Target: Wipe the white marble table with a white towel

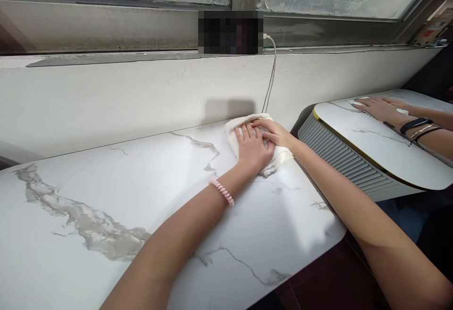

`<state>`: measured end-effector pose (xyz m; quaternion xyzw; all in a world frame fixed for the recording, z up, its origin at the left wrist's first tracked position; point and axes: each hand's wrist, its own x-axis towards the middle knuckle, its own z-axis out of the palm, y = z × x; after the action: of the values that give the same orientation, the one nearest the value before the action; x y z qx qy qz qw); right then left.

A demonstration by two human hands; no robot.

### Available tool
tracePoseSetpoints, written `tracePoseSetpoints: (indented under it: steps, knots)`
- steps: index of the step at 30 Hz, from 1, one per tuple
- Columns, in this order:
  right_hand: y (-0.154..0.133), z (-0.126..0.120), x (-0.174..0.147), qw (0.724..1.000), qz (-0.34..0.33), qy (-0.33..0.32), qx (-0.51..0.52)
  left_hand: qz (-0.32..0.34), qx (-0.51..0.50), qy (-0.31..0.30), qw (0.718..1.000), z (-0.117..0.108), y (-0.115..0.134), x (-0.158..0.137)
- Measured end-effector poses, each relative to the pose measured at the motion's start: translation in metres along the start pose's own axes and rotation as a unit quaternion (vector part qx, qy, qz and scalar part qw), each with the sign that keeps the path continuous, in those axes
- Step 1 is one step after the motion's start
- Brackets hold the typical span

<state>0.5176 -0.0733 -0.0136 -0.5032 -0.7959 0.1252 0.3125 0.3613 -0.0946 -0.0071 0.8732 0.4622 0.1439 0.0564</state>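
A white cloth (231,129) lies bunched on a white marble-patterned table (155,182), close to the wall. My left hand (253,147), with a pink coiled band (222,193) on its wrist, presses flat on the cloth with its fingers spread. From the right, my right hand (279,134) lies over the cloth's far side, its fingers stretched out towards the left hand and touching or nearly touching it. Both palms face down, and part of the cloth is hidden beneath them.
A blurred-out dark device (230,32) with a white cable (272,69) stands on the window ledge. On the right, another person's hands (378,108) rest on a white cloth on a second table (368,130) with a ribbed side. A gap separates the tables.
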Motion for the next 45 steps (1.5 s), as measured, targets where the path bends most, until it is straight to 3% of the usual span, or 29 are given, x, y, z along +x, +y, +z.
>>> tracePoseSetpoints:
  steps: [10,17,25,33,39,45]
  knots:
    - [0.022,-0.007,0.006,0.995,0.074,0.057,-0.025,0.07,-0.02,-0.021,0.997,0.007,-0.01,0.041]
    - [0.026,-0.007,0.001,0.996,0.065,0.048,-0.035,0.064,-0.015,-0.014,0.998,0.009,-0.008,0.037]
    - [0.015,-0.015,-0.038,0.999,0.034,0.031,-0.028,0.071,-0.012,0.013,0.997,0.008,0.017,-0.001]
    - [-0.026,-0.028,-0.11,0.997,0.052,0.037,-0.035,0.107,-0.019,0.042,0.993,0.008,0.058,-0.056]
    - [-0.065,-0.031,-0.164,0.995,0.07,0.036,-0.066,0.144,-0.014,0.012,0.989,-0.001,0.081,-0.102]
    - [-0.088,-0.028,-0.19,0.993,0.084,0.036,-0.08,0.144,0.023,-0.023,0.989,-0.015,0.09,-0.131]
